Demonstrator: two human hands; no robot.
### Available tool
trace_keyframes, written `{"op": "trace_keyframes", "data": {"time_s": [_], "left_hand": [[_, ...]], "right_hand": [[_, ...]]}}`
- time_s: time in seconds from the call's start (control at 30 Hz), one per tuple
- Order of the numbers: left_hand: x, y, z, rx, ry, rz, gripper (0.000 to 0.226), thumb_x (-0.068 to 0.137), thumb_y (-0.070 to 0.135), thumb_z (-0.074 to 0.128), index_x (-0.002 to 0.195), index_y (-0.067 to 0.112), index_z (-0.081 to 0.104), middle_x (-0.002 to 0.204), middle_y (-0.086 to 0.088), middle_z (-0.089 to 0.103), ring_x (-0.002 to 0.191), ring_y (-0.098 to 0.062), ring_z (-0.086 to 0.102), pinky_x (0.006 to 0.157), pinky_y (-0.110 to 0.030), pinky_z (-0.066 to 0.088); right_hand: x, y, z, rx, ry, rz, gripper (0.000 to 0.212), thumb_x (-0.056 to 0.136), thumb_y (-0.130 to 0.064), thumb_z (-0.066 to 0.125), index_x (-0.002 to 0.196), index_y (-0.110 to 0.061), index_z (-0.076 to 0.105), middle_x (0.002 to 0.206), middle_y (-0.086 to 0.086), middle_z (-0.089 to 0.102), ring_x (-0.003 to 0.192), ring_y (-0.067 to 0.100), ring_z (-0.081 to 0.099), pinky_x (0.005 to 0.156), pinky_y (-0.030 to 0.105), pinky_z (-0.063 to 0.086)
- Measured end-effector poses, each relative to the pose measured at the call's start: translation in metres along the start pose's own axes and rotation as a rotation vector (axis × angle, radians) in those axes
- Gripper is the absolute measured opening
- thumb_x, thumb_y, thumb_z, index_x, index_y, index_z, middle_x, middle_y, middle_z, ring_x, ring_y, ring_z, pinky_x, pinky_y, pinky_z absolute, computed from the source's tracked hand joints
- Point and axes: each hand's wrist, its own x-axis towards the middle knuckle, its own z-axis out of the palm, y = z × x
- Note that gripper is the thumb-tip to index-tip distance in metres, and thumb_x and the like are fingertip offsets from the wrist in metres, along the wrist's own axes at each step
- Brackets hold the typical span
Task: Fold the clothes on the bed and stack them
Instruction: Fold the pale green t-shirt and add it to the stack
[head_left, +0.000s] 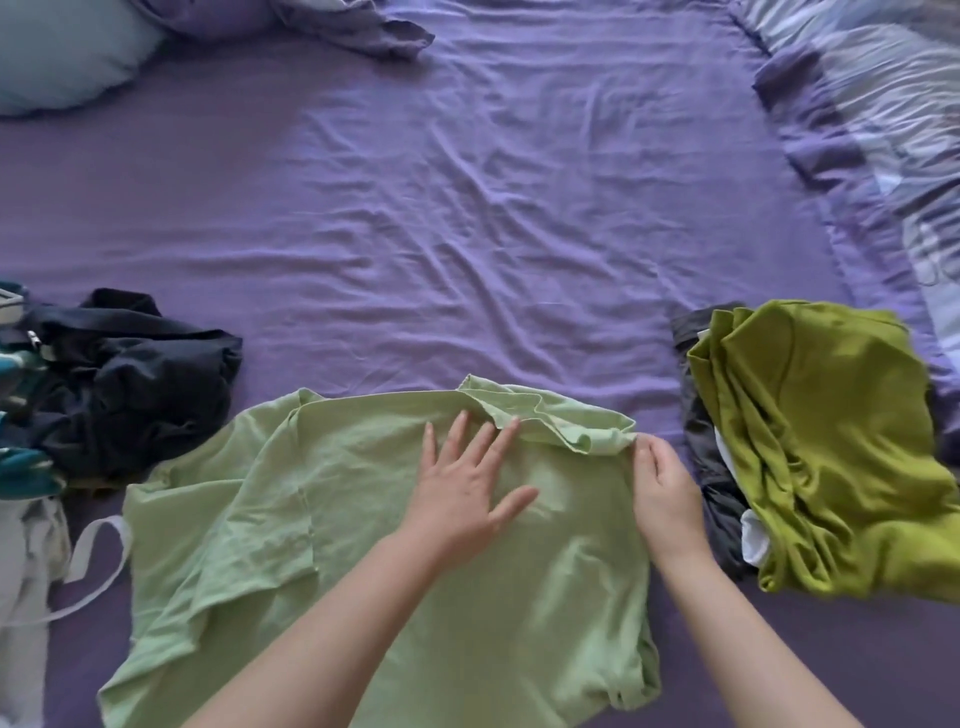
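Observation:
A light green T-shirt (311, 545) lies spread on the purple bed sheet (467, 234) right in front of me. My left hand (462, 493) rests flat on its middle with straight, spread fingers. My right hand (665, 493) pinches the shirt's right edge just under a folded-over sleeve (550, 421). To the right sits a stack of folded clothes with an olive green garment (831, 452) on top and dark grey and white pieces beneath. A loose heap of dark navy clothes (130, 384) lies at the left.
Teal and grey garments (26, 519) with a white strap lie at the left edge. A blue pillow (62, 52) sits at the far left corner, and a striped duvet (883, 130) is bunched along the right side. Wrinkled sheet fills the middle.

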Motion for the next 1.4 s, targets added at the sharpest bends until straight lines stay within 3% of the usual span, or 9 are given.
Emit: {"op": "trace_keyframes", "data": {"time_s": [0.13, 0.23, 0.37, 0.57, 0.77, 0.93, 1.07, 1.23, 1.4], "left_hand": [[0.022, 0.020, 0.005, 0.085, 0.007, -0.029, 0.082, 0.087, 0.072, 0.022, 0.134, 0.039, -0.036, 0.160, 0.005, -0.010, 0.145, -0.023, -0.021, 0.113, -0.054, -0.018], [0.042, 0.029, 0.003, 0.152, 0.004, -0.046, 0.081, 0.090, 0.068, 0.024, 0.146, 0.034, -0.022, 0.160, 0.002, -0.013, 0.145, -0.026, -0.021, 0.111, -0.056, -0.018], [0.059, 0.042, -0.007, 0.198, 0.034, -0.080, 0.072, 0.094, 0.063, 0.022, 0.149, 0.034, -0.015, 0.160, -0.002, -0.014, 0.145, -0.028, -0.018, 0.112, -0.056, -0.016], [0.017, 0.083, 0.023, 0.285, 0.132, 0.411, 0.052, 0.094, 0.044, 0.029, 0.145, 0.036, 0.035, 0.157, -0.002, 0.025, 0.145, -0.031, 0.017, 0.112, -0.062, 0.014], [0.011, 0.096, 0.058, 0.287, -0.010, 0.225, 0.061, 0.094, 0.059, 0.010, 0.150, 0.039, 0.000, 0.160, 0.004, -0.009, 0.141, -0.023, -0.026, 0.107, -0.055, -0.026], [0.003, 0.101, 0.050, 0.272, 0.026, 0.183, 0.060, 0.094, 0.062, 0.014, 0.150, 0.041, 0.006, 0.161, 0.002, -0.002, 0.145, -0.025, -0.016, 0.114, -0.057, -0.011], [-0.039, 0.109, 0.060, 0.200, 0.231, 0.222, 0.054, 0.092, 0.056, 0.029, 0.140, 0.034, 0.043, 0.150, -0.007, 0.038, 0.138, -0.038, 0.032, 0.104, -0.068, 0.024], [-0.071, 0.105, 0.085, 0.237, 0.066, 0.150, 0.059, 0.090, 0.060, 0.026, 0.141, 0.035, 0.043, 0.151, -0.006, 0.036, 0.139, -0.035, 0.033, 0.106, -0.066, 0.028], [-0.074, 0.097, 0.075, 0.121, 0.095, 0.133, 0.058, 0.091, 0.053, 0.032, 0.140, 0.025, 0.046, 0.149, -0.013, 0.039, 0.136, -0.038, 0.037, 0.103, -0.064, 0.033]], "right_hand": [[-0.008, 0.013, -0.006, 0.044, -0.087, 0.085, 0.017, 0.093, -0.034, 0.056, 0.108, -0.027, 0.053, 0.095, -0.003, 0.068, 0.084, 0.012, 0.062, 0.068, 0.025, 0.040], [-0.023, 0.031, -0.006, 0.023, -0.205, 0.020, 0.053, 0.085, -0.021, 0.069, 0.131, -0.028, 0.044, 0.112, -0.010, 0.063, 0.098, 0.006, 0.062, 0.084, 0.026, 0.046], [-0.023, 0.032, -0.006, -0.010, -0.029, 0.038, 0.055, 0.088, -0.016, 0.063, 0.137, -0.024, 0.040, 0.097, -0.011, 0.061, 0.076, 0.016, 0.063, 0.067, 0.027, 0.038], [-0.086, 0.049, -0.022, -0.018, -0.029, 0.005, 0.066, 0.083, -0.020, 0.071, 0.137, -0.032, 0.036, 0.110, -0.016, 0.058, 0.076, 0.001, 0.063, 0.066, 0.010, 0.043], [-0.153, 0.081, -0.024, 0.081, -0.006, 0.014, 0.088, 0.066, -0.004, 0.084, 0.127, -0.043, 0.035, 0.114, -0.013, 0.058, 0.085, -0.004, 0.063, 0.074, 0.008, 0.046], [-0.173, 0.084, -0.027, 0.070, -0.012, 0.038, 0.079, 0.075, -0.003, 0.077, 0.128, -0.044, 0.035, 0.109, -0.025, 0.053, 0.097, 0.020, 0.060, 0.085, 0.028, 0.048], [-0.177, 0.094, -0.043, -0.009, 0.104, 0.085, 0.073, 0.075, -0.011, 0.077, 0.126, -0.047, 0.039, 0.094, -0.025, 0.058, 0.086, 0.016, 0.053, 0.074, 0.015, 0.038], [-0.177, 0.107, -0.047, -0.048, 0.140, 0.164, 0.051, 0.084, -0.004, 0.067, 0.131, -0.014, 0.051, 0.086, -0.016, 0.060, 0.078, 0.020, 0.060, 0.075, 0.036, 0.043], [-0.170, 0.092, -0.031, -0.500, 0.170, -0.374, 0.040, 0.079, -0.004, 0.055, 0.117, -0.008, 0.066, 0.116, 0.009, 0.064, 0.108, 0.024, 0.053, 0.086, 0.037, 0.038]]}}
